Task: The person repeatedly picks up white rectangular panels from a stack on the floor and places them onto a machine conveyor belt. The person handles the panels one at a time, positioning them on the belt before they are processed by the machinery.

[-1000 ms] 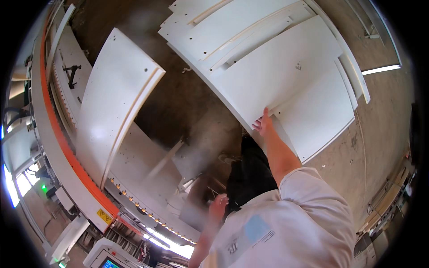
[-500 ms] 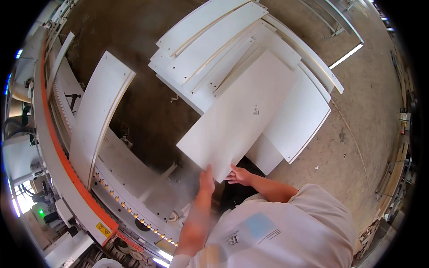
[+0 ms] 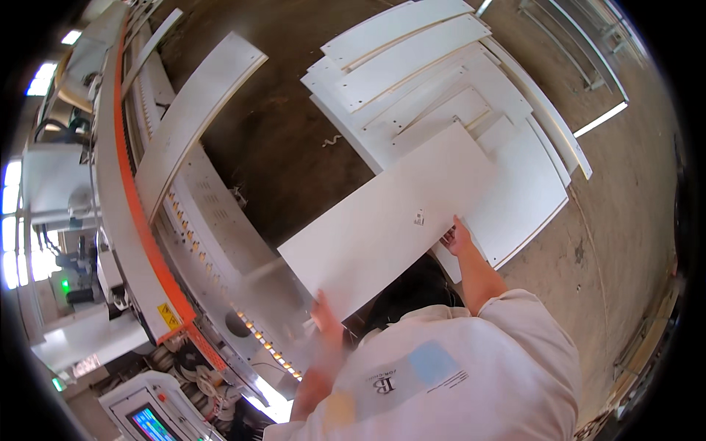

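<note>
To our left runs the long machine (image 3: 147,242), grey with an orange strip, and a white board (image 3: 195,110) lies on its top, well beyond our left hand. Ahead of our right hand sits the stack (image 3: 471,95) of white panels on the concrete floor (image 3: 279,140). A second ago only our right hand touched a panel still lying on that stack; now that panel (image 3: 390,220) is lifted off and swung toward the machine, between us and the stack. We judge it is leaving the pile for the machine. Our left hand (image 3: 326,320) grips its near edge, blurred, fingers closed on it. Our right hand (image 3: 457,237) holds its right edge, beside a small label (image 3: 419,217). Nothing stands between panel and machine.
</note>
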`<action>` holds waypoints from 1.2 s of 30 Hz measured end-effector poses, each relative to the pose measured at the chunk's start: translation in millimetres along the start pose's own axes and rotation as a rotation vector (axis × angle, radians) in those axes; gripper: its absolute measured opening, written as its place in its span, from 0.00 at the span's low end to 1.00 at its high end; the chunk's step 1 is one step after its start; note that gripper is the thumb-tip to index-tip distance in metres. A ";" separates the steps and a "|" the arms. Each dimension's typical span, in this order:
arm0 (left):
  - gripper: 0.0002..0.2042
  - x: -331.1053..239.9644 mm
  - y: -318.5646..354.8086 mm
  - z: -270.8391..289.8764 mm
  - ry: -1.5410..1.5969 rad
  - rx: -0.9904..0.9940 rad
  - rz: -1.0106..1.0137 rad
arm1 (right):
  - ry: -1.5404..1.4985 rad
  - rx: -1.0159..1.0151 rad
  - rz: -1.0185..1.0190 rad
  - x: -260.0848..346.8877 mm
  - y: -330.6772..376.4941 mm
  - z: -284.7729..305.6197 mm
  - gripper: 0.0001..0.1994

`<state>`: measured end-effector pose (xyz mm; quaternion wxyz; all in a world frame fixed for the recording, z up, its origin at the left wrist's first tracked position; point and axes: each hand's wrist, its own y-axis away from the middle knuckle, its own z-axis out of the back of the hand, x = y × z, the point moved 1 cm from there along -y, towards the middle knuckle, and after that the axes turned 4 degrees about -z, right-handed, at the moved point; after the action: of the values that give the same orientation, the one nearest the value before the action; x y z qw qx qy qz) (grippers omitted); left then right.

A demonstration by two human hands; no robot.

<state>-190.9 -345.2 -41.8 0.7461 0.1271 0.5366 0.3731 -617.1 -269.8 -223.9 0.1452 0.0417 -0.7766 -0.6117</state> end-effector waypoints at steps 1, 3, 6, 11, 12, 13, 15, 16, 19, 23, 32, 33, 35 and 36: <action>0.20 -2.3 2.1 8.4 0.023 -0.035 -0.035 | 0.038 -0.060 0.010 -6.2 0.6 -6.6 0.18; 0.20 -11.1 2.8 29.0 -0.047 -0.095 -0.065 | 0.112 -0.183 0.032 -27.0 2.6 -21.6 0.15; 0.21 -34.2 17.6 71.4 -0.125 -0.083 -0.056 | 0.046 -0.029 0.036 -56.0 16.8 -13.2 0.14; 0.23 19.0 -17.0 216.7 0.007 -0.013 -0.385 | 0.067 0.293 0.056 -57.4 93.9 -12.9 0.22; 0.23 36.0 -25.6 248.0 -0.007 -0.049 -0.426 | 0.010 0.370 0.117 -41.7 91.8 -8.8 0.24; 0.23 42.2 -26.8 268.0 0.028 -0.135 -0.383 | -0.067 0.455 0.224 -14.4 105.7 -17.9 0.24; 0.23 28.4 -17.4 290.1 0.106 -0.225 -0.249 | -0.087 0.478 0.326 27.5 111.9 -12.6 0.27; 0.23 12.1 -11.3 294.9 0.158 -0.227 -0.163 | -0.035 0.401 0.382 38.5 111.6 -10.4 0.27; 0.29 97.1 -49.3 345.4 -0.175 -0.444 -0.097 | 0.136 0.079 0.297 18.8 105.3 -32.5 0.23; 0.26 63.6 -37.1 333.6 -0.737 -0.700 -0.195 | 0.258 0.138 0.291 -5.2 100.6 -21.7 0.22; 0.25 64.9 -11.2 265.7 -0.813 -0.650 -0.707 | 0.515 0.250 0.174 -82.9 193.5 -44.8 0.21; 0.25 62.6 -11.4 265.6 -0.792 -0.670 -0.690 | 0.525 0.235 0.166 -91.2 195.1 -46.8 0.21; 0.24 63.0 -16.7 269.3 -0.765 -0.701 -0.653 | 0.546 0.252 0.145 -109.5 213.6 -62.6 0.19; 0.24 62.5 -20.8 275.3 -0.763 -0.711 -0.634 | 0.554 0.262 0.130 -116.1 219.5 -69.1 0.18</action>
<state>73.5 -258.3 9.7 0.9572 -0.1711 0.0855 0.2171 -462.4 -251.9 -18.6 0.3834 0.1753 -0.7807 -0.4612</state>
